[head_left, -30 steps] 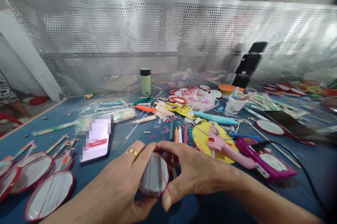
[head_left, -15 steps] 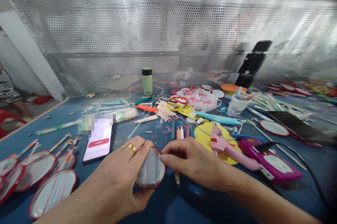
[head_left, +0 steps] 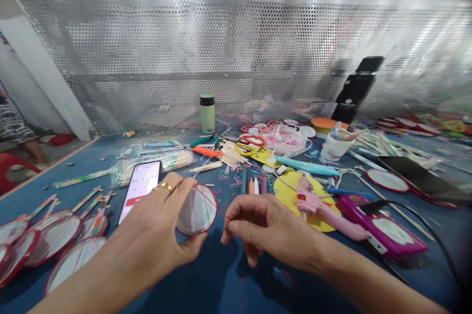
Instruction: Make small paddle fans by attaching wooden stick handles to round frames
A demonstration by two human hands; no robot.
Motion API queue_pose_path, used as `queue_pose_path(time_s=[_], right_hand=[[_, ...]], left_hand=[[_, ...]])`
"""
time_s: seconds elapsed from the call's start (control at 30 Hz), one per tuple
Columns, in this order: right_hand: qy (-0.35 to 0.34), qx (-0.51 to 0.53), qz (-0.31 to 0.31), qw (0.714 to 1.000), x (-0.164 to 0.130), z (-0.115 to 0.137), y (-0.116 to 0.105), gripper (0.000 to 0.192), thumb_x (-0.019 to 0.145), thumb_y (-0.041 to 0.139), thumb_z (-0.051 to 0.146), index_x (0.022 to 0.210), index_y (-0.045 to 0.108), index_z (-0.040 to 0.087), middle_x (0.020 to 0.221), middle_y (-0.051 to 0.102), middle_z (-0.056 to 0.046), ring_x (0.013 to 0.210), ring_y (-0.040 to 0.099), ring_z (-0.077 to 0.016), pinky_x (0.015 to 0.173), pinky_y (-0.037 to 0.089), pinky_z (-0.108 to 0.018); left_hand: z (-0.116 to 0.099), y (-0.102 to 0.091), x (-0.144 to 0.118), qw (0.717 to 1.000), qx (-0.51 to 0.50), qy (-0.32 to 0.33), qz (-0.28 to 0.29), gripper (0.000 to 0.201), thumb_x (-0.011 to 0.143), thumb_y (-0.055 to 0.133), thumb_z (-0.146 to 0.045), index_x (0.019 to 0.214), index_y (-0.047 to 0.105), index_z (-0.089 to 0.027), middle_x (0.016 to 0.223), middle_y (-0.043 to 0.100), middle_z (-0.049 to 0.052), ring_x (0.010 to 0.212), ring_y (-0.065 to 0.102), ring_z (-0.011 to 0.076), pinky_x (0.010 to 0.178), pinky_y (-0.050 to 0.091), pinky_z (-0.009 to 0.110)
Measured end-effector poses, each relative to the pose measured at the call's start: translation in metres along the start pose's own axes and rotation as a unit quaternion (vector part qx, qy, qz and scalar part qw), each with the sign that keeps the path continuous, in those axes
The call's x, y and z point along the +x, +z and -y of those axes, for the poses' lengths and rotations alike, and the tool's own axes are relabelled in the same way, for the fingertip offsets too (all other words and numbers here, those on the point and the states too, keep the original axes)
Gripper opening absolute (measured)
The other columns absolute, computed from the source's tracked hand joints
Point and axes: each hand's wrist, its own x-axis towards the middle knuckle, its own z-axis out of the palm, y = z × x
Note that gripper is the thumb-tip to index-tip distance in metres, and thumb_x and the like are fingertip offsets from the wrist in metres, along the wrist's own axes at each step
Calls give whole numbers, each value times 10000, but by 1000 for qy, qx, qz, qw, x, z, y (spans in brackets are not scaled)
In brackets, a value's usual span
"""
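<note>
My left hand, with a gold ring on one finger, grips a small round red-rimmed disc by its left side, thumb below and fingers above. The disc has a pale, shiny face crossed by thin lines and is tilted up over the table. Just right of it, my right hand has curled fingers with the thumb against the index finger. A fine red thread seems to run from the disc's edge to these fingertips. The rest of the right fingers are partly hidden behind the hand.
Several red-rimmed discs with stick handles lie at left, by a phone. A pink glue gun and a purple power bank lie at right. Behind are markers, scissors, a green bottle and a perforated metal panel.
My left hand has moved the disc up and to the left, turning its face more toward me. My right hand has come away from the disc's edge, leaving a gap between them.
</note>
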Motion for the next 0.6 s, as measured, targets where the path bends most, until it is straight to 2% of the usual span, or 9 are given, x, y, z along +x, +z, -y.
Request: queue_pose_path(time_s=[0.1, 0.2, 0.27, 0.37, 0.47, 0.6], right_hand=[[-38, 14, -23, 999, 1, 0, 2, 238, 834, 677, 401, 843, 673, 163, 881, 708, -25, 528, 578, -50, 482, 447, -171], [-112, 28, -52, 992, 2, -1, 5, 229, 794, 739, 393, 748, 736, 168, 1018, 654, -47, 792, 609, -107, 612, 487, -202], [-138, 24, -70, 988, 2, -2, 8, 219, 781, 761, 398, 726, 763, 186, 1051, 609, -49, 890, 592, -132, 641, 478, -210], [-134, 17, -86, 987, 1, -5, 13, 189, 796, 756, 390, 772, 784, 204, 944, 588, -28, 777, 561, -105, 611, 449, -217], [-122, 6, -73, 990, 1, -7, 18, 155, 830, 727, 345, 817, 793, 205, 809, 591, -3, 694, 529, -81, 604, 411, -212], [-120, 32, -56, 991, 0, -7, 21, 206, 844, 708, 387, 850, 792, 199, 757, 616, 9, 585, 470, -52, 535, 368, -198]], left_hand=[[1, 0, 1, 1000, 4, -22, 4, 528, 722, 635, -272, 1217, 518, -130, 1157, 600, 160, 1090, 614, 335, 876, 553, 468], [1, -2, 2, 998, -5, -57, 15, 517, 735, 643, -319, 1202, 515, -139, 1137, 606, 150, 1076, 626, 336, 847, 560, 463], [1, -3, 2, 997, -16, -74, 21, 495, 736, 650, -364, 1171, 521, -166, 1120, 612, 134, 1043, 639, 328, 790, 575, 437], [1, -3, 2, 995, -20, -97, 12, 481, 729, 665, -391, 1146, 522, -198, 1133, 612, 119, 1030, 642, 309, 775, 580, 413], [0, -1, 3, 995, -21, -102, 5, 476, 739, 667, -392, 1144, 518, -193, 1104, 618, 112, 1032, 639, 301, 820, 570, 423], [1, 0, 4, 995, -19, -93, 4, 480, 759, 668, -394, 1157, 519, -170, 1096, 613, 117, 1054, 623, 303, 848, 555, 428]])
